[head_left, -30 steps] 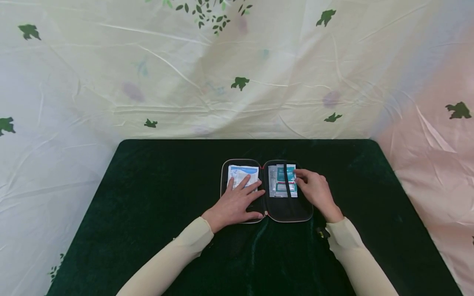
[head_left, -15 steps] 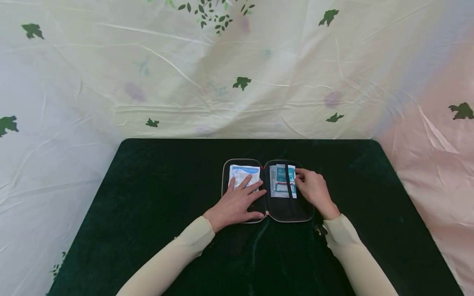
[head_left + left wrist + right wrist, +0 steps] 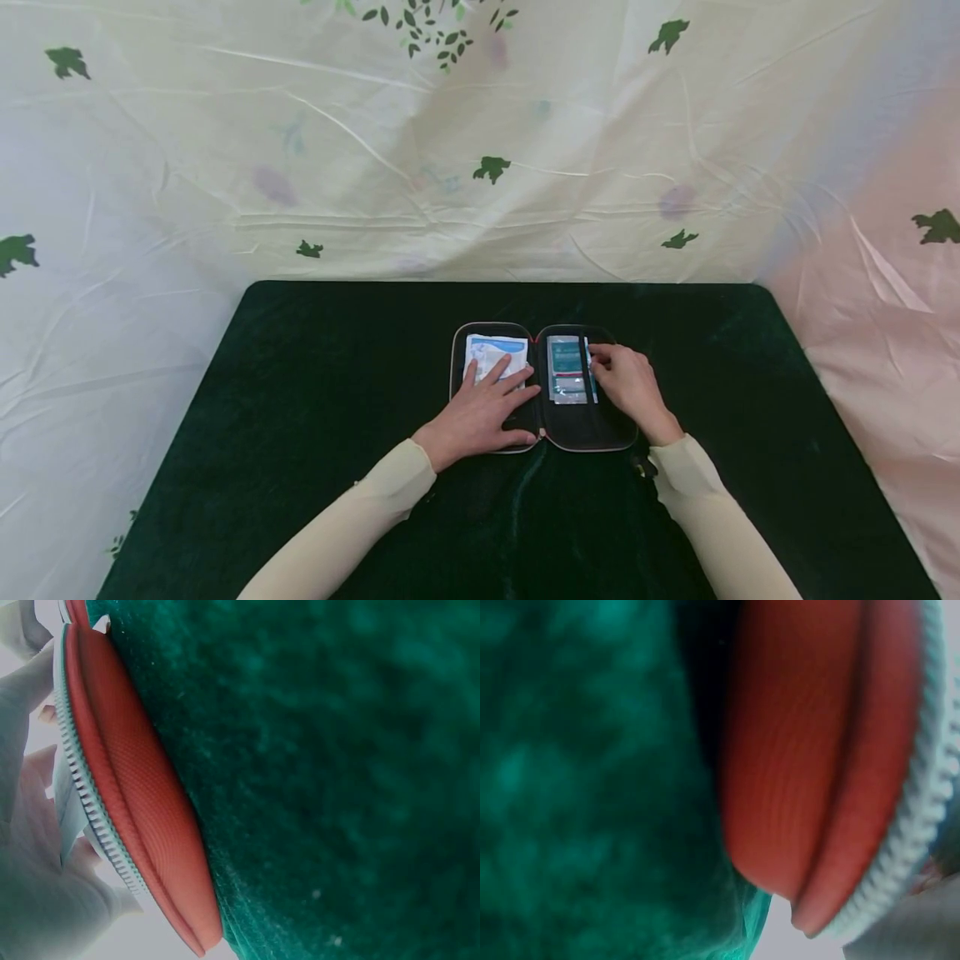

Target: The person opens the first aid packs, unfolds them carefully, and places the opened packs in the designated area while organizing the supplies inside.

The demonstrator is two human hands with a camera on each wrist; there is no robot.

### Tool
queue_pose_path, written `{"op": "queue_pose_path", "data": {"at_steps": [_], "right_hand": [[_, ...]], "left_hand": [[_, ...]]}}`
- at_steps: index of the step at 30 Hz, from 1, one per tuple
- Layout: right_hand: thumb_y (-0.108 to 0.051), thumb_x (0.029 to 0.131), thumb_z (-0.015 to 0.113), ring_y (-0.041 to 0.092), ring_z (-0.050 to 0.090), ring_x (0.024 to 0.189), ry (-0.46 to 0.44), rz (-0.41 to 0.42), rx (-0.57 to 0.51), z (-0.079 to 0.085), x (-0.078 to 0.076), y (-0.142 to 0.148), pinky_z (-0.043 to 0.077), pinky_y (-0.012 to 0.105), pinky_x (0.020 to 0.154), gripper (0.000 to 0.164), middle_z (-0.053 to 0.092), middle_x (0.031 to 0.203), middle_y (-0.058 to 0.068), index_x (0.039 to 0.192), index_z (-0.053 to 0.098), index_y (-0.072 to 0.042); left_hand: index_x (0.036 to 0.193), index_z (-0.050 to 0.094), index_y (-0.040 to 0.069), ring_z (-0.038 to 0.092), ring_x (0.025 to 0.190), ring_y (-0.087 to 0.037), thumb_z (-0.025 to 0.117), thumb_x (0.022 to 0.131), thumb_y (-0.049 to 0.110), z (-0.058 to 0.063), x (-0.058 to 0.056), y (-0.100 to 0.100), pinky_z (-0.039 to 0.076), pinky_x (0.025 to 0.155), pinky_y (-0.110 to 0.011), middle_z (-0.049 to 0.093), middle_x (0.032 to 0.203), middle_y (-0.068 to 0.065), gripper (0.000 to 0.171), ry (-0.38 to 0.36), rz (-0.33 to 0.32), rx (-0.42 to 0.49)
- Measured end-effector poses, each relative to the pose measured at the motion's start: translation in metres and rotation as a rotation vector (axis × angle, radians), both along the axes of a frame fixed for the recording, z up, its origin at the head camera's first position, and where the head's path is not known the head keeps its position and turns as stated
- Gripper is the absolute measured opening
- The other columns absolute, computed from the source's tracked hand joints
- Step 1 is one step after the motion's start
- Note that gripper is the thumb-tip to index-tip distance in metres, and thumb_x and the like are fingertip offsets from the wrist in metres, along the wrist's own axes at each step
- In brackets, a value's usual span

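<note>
Zip case (image 3: 573, 427), black inside, red outside, lies open on dark green cloth (image 3: 337, 400). Left hand (image 3: 480, 410) lies over case's left half, fingers spread apart, resting on white-and-blue packet (image 3: 486, 357). Right hand (image 3: 633, 385) reaches over case's right edge, thumb and forefinger pinching right edge of teal-and-silver packets (image 3: 566, 360). Those packets lie in case's right half, under black strap (image 3: 584, 367). Behind case hangs pale printed fabric (image 3: 375, 192).
</note>
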State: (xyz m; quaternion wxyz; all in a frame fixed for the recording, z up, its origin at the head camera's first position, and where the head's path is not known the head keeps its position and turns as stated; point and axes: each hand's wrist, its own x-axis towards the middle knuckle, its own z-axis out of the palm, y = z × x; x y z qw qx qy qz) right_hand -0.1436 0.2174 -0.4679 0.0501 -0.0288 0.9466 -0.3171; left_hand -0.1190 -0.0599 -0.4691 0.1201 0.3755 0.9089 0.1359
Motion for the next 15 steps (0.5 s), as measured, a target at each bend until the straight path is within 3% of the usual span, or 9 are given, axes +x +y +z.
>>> {"op": "queue_pose_path", "data": {"at_steps": [15], "right_hand": [[-0.011,0.105,0.057,0.026,0.061,0.084,-0.001,-0.024,-0.023,0.0029,0.0032,-0.0028,0.047,0.035,0.067,0.035,0.069,0.116,0.023,0.136,0.063,0.004]], "left_hand": [[0.159,0.043,0.028,0.005,0.159,-0.030,0.056,0.097,0.068,-0.0008,0.0003,0.0014,0.007,0.121,-0.068,0.022,0.172,0.002,0.075,-0.001,0.006,-0.013]]}}
